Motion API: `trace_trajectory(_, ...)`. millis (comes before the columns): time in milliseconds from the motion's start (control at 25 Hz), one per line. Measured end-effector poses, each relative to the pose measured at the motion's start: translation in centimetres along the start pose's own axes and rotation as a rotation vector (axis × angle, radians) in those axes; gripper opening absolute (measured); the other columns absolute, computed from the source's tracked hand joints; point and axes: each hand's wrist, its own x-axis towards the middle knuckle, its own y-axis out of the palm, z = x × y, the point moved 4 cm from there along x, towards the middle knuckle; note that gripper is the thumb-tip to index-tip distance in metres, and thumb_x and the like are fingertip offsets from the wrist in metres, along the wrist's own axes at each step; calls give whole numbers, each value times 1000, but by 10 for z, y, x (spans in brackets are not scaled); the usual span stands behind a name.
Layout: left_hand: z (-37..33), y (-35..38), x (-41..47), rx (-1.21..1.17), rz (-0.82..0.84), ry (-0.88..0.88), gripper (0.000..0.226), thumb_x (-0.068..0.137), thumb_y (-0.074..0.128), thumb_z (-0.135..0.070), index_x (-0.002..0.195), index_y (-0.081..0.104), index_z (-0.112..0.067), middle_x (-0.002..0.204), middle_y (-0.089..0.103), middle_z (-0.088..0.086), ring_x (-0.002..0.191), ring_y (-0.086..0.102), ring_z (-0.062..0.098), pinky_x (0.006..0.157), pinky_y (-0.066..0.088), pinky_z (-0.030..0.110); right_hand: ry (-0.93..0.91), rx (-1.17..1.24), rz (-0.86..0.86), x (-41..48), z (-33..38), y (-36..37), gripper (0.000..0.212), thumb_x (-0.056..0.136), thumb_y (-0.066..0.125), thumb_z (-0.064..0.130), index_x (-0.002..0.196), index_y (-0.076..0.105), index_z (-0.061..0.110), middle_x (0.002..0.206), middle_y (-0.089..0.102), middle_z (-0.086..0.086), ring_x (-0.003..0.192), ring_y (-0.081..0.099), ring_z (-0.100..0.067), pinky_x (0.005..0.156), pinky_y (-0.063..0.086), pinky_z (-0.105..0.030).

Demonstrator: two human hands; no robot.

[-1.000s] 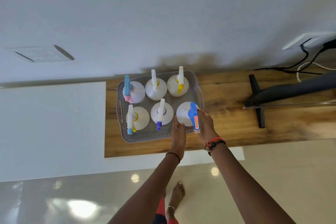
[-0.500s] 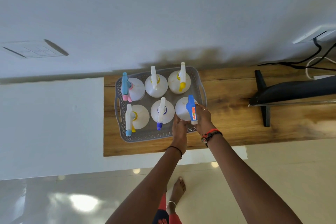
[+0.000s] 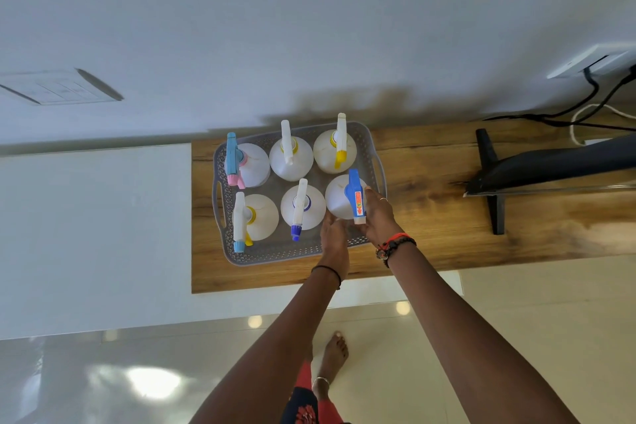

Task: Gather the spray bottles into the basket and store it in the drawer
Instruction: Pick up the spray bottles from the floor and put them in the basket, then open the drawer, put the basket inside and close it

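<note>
A grey perforated basket (image 3: 275, 255) sits on the wooden top (image 3: 430, 217). Several white spray bottles stand in it in two rows, with pink-blue (image 3: 254, 163), white (image 3: 290, 162) and yellow (image 3: 335, 157) triggers at the back. In front stand a yellow-blue one (image 3: 260, 217) and a purple-tipped one (image 3: 304, 208). The blue-trigger bottle (image 3: 339, 198) stands in the front right corner. My right hand (image 3: 378, 215) grips its right side, and my left hand (image 3: 334, 234) cups its near side over the basket's front wall.
A black screen on a black foot (image 3: 492, 182) stands on the right of the wooden top, with cables (image 3: 585, 107) running to a wall socket. A white cabinet top (image 3: 96, 234) adjoins on the left. A glossy floor and my bare foot (image 3: 334, 351) lie below.
Both hands have carried the blue-trigger bottle a little left and farther in, down into the basket's front right corner. The other bottles have not moved.
</note>
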Motion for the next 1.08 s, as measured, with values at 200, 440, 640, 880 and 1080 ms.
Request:
trace_trajectory(200, 7, -10, -14, 71, -22, 46, 41, 93, 36, 1, 132, 47, 2, 109, 50, 27, 95, 45, 22, 99, 46, 47, -26, 93, -115, -12, -8, -24, 31, 99, 46, 30, 101, 59, 2, 89, 59, -17, 80, 61, -27, 73, 52, -36)
trace_trajectory(440, 27, -41, -56, 296, -133, 351, 28, 97, 41, -3, 118, 59, -6, 120, 61, 11, 111, 57, 25, 99, 48, 40, -35, 169, -150, -39, -36, -71, 17, 97, 48, 15, 85, 57, 8, 70, 53, -4, 59, 48, -14, 58, 50, -31)
trace_trajectory(640, 68, -82, -82, 578, -168, 636, 24, 91, 45, 7, 105, 62, -1, 108, 61, 13, 101, 60, 29, 90, 49, 39, -4, 147, -135, -50, -78, -115, 6, 95, 52, 9, 99, 53, 4, 69, 52, -6, 59, 47, -17, 61, 47, -29)
trace_trajectory(880, 123, -129, -96, 754, -225, 630, 23, 96, 44, -4, 112, 60, -9, 115, 56, 8, 103, 59, 22, 86, 45, 26, 6, 53, -148, -43, -134, -171, 14, 94, 51, 5, 80, 53, 7, 64, 49, -7, 54, 42, -18, 52, 37, -24)
trace_trajectory(1080, 152, -158, -95, 818, -258, 624, 23, 97, 44, -8, 114, 58, -9, 119, 54, 7, 106, 58, 20, 88, 43, 24, -14, 41, -213, -26, -176, -212, 26, 91, 50, -1, 66, 48, 7, 65, 50, -9, 53, 46, -18, 51, 39, -25)
